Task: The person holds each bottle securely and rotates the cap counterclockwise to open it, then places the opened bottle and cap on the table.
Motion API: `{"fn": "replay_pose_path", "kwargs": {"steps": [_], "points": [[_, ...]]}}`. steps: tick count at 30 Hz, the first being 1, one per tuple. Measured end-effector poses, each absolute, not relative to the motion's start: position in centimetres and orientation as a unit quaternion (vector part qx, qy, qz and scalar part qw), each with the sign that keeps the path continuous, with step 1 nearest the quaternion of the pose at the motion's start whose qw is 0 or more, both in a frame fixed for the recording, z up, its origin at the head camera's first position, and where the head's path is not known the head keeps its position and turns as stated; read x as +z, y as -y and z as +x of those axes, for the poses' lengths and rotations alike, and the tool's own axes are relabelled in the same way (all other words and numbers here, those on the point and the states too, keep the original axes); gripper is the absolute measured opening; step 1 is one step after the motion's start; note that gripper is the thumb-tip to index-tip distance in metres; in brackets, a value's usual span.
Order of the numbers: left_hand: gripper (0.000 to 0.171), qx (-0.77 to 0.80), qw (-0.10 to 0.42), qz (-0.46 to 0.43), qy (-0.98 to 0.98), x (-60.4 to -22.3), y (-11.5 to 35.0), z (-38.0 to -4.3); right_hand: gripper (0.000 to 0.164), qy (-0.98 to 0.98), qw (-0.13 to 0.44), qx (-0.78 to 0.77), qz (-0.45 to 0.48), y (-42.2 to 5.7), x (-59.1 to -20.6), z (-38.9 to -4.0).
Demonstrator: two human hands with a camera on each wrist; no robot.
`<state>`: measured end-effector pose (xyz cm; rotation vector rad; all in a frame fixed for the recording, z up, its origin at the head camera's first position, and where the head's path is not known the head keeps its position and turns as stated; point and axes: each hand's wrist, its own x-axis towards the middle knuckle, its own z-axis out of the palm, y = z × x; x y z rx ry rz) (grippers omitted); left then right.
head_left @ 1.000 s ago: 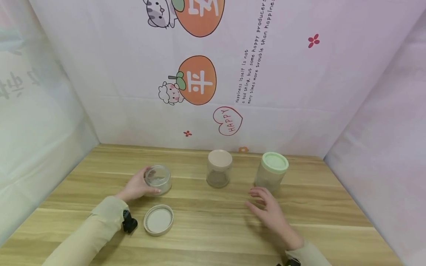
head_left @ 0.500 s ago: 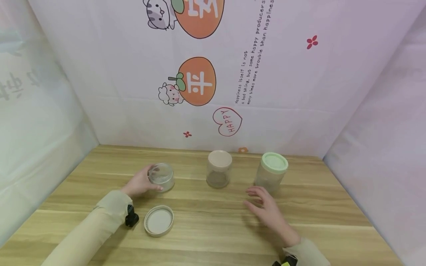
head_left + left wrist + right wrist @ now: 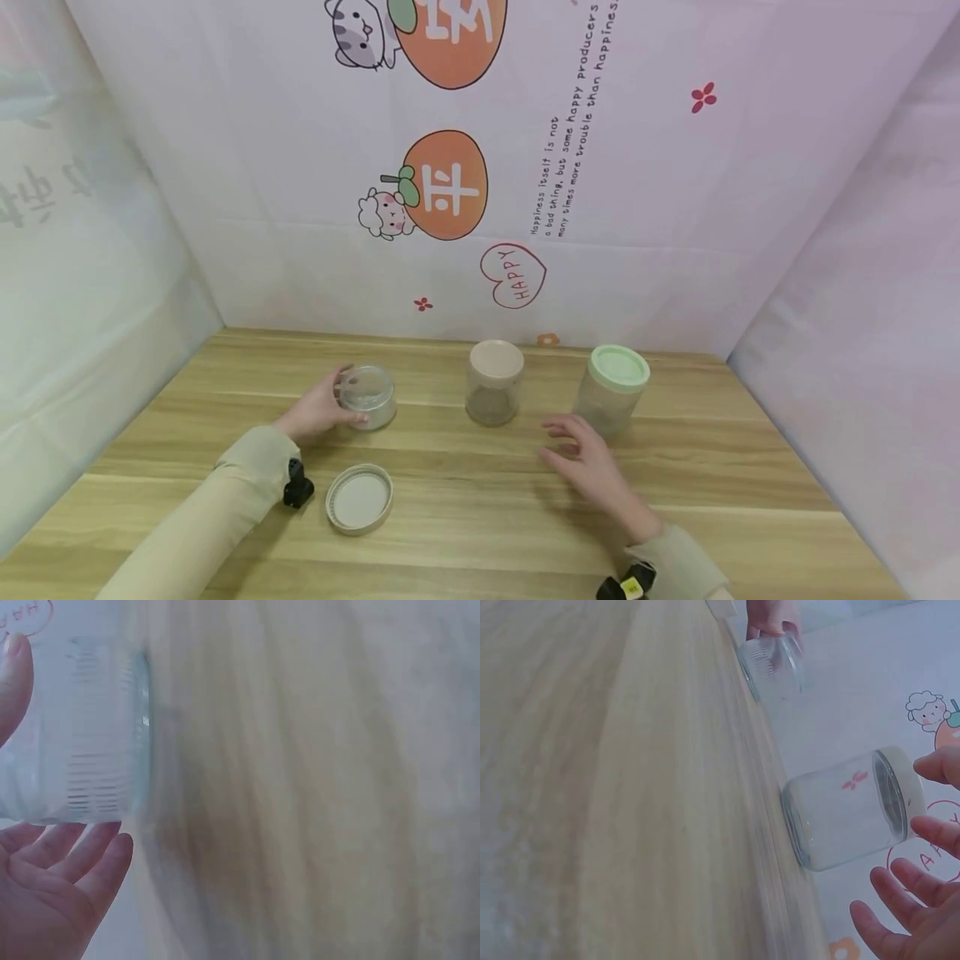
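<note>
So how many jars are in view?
3: the open jar in the left grip, the green-lidded jar just beyond the right grip, and the beige-lidded jar between those two jars. No others show.

You have two hands: one left hand (image 3: 315, 412) and one right hand (image 3: 587, 465). You can count three jars: one open glass jar (image 3: 381, 403) and two closed glass jars (image 3: 491, 403) (image 3: 609, 407). You have three lids: one pinkish lid (image 3: 497, 360), one green lid (image 3: 618, 367), one whitish lid (image 3: 359, 500). Your back wall shows one red heart (image 3: 514, 275) and two orange fruits (image 3: 452, 208) (image 3: 450, 67).
</note>
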<state>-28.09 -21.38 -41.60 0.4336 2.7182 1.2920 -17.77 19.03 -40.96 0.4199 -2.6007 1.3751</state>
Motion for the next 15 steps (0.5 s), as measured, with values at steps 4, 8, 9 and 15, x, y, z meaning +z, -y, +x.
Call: {"fn": "replay_pose_path", "kwargs": {"steps": [4,8,9,15], "points": [[0.105,0.432,0.038,0.130,-0.892,-40.7,20.6,-27.9,0.035,0.868,0.084,0.468,0.140,-18.8,-41.0,-18.0],[0.105,0.425,0.020,0.121,-0.897,-39.9,19.6,-27.5,0.037,0.867,0.078,0.474,0.135,-18.6,-41.0,-18.4],[0.104,0.426,0.018,0.116,-0.897,-39.7,19.4,-27.4,0.037,0.867,0.075,0.475,0.133,-18.5,-41.0,-18.5],[0.097,0.456,0.001,0.090,-0.886,-38.8,18.9,-26.4,0.041,0.868,0.053,0.481,0.109,-18.1,-41.3,-19.5]]}}
